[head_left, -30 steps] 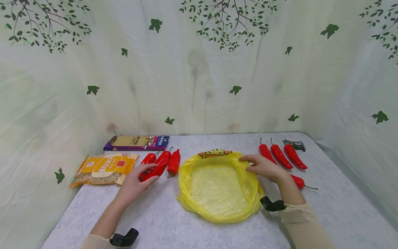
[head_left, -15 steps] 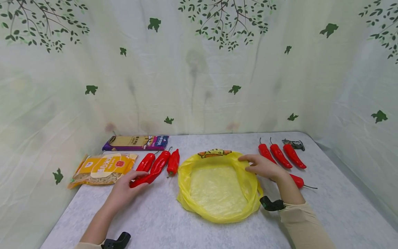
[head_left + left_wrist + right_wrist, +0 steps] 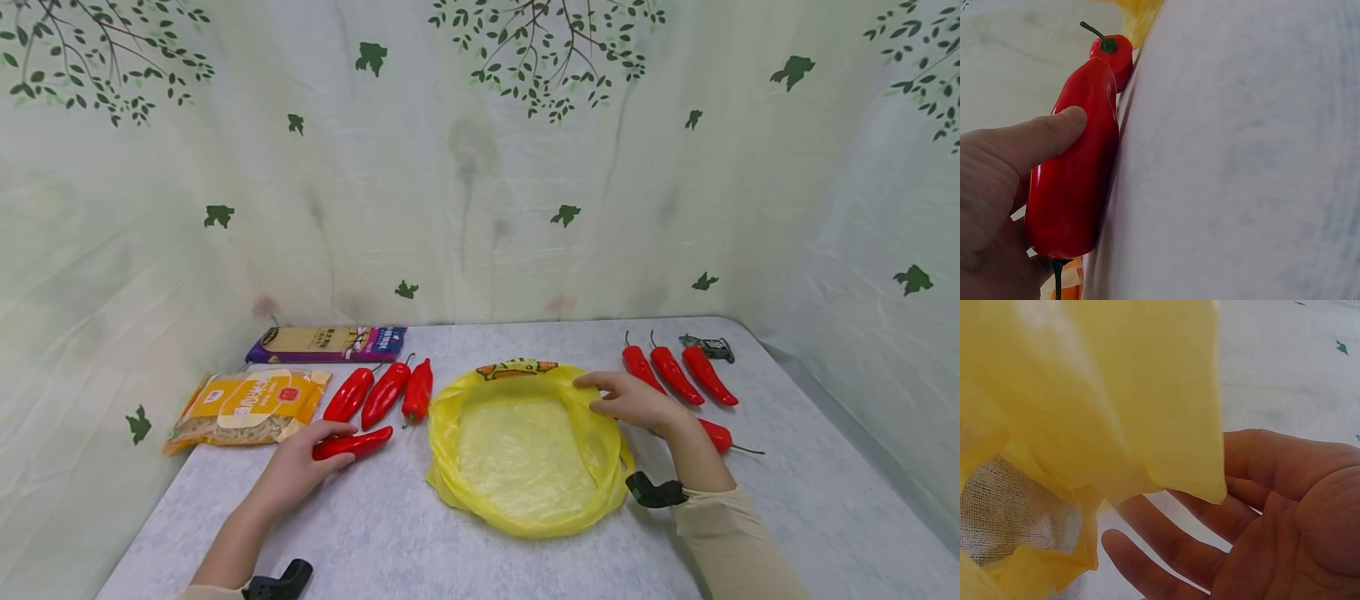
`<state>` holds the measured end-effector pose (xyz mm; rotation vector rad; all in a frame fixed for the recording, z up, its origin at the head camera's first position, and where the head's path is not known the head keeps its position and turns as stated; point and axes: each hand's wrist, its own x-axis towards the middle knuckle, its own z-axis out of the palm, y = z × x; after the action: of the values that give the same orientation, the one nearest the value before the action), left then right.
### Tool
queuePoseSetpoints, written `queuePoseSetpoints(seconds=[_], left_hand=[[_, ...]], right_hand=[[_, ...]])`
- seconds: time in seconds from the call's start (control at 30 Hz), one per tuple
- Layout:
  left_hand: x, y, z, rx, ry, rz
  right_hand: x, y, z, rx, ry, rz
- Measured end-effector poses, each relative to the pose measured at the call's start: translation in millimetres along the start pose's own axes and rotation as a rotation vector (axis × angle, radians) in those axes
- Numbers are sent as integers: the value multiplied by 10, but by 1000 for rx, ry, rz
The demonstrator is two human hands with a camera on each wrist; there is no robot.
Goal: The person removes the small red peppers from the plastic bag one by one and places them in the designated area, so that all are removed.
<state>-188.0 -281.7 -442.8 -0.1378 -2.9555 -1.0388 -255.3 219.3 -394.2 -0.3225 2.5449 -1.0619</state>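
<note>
My left hand (image 3: 292, 467) holds a red chili pepper (image 3: 363, 444), thumb on the near side and fingers on the far side. In the left wrist view the thumb lies across this pepper (image 3: 1072, 181), and its green stem points back past the palm. Whether it touches the table cannot be told. Just beyond it lie three red peppers, on the left (image 3: 349, 395), in the middle (image 3: 386, 395) and on the right (image 3: 417, 392). My right hand (image 3: 633, 402) pinches the right rim of an opened yellow plastic bag (image 3: 450, 483); the bag (image 3: 1147, 394) partly hides its fingertips.
An orange food packet (image 3: 255, 404) lies at the left, with a purple package (image 3: 326, 345) behind it. Several more red peppers (image 3: 677, 377) lie beyond and beside my right arm, near a small black packet (image 3: 707, 348). A patterned curtain (image 3: 480, 208) hangs behind the table (image 3: 375, 542).
My left hand has come down and left with the pepper, away from the row of peppers. The pepper's tip now points right, apart from them. My right hand stays at the bag's rim.
</note>
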Motion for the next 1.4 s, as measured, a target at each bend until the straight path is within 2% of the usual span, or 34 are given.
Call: queuePoseSetpoints(seconds=[0.23, 0.5, 0.73, 0.97, 1.27, 1.4], left_hand=[[-17, -68, -32, 0, -29, -45], [-36, -115, -70, -4, -51, -39], [-31, -137, -82, -14, -78, -9], [-50, -138, -105, -27, -118, -21], [-83, -108, -173, -29, -121, -23], [-94, -54, -216, -30, -91, -13]], right_hand=[[-4, -7, 3, 3, -2, -21], [0, -11, 12, 10, 2, -11], [-5, -13, 16, 18, 4, -18], [2, -13, 15, 36, 0, -25], [1, -32, 27, 51, -5, -32], [-4, -41, 33, 58, -7, -28]])
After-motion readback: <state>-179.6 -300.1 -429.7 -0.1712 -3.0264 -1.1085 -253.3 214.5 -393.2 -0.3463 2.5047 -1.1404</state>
